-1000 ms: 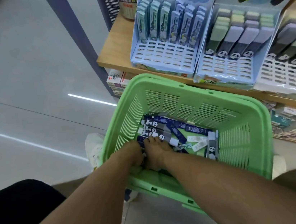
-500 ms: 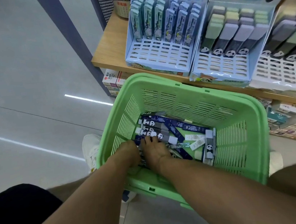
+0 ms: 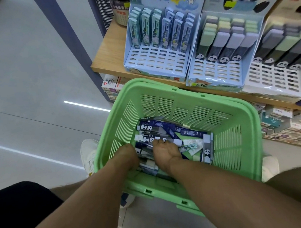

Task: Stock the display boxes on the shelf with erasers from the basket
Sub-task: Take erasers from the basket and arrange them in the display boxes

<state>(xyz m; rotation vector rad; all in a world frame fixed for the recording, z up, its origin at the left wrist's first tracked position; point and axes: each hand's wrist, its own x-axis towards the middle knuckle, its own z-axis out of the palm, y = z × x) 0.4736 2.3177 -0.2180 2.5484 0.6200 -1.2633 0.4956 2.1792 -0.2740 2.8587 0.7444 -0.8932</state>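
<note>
A green plastic basket [image 3: 231, 135] sits on the floor in front of me, with several loose erasers [image 3: 174, 129] in dark blue and panda-print sleeves on its bottom. Both my hands are down inside it. My left hand [image 3: 127, 155] has its fingers curled into the pile at the near left, fingertips hidden. My right hand [image 3: 165, 153] curls its fingers over panda-print erasers beside it. On the wooden shelf [image 3: 107, 50] stand a blue cartoon display box [image 3: 158, 65], a panda display box [image 3: 215, 75] and a white display box [image 3: 273, 82], each with erasers at the back and free front slots.
A dark blue shelf post [image 3: 71, 45] rises at the left of the shelf. Small boxed goods [image 3: 110, 84] fill the lower shelf behind the basket and to the right [image 3: 291, 126]. My white shoes [image 3: 89, 154] flank the basket on the grey tiled floor [image 3: 18, 93].
Both hands stay in the basket. My right hand has shifted slightly among the erasers, and my view has drifted a little.
</note>
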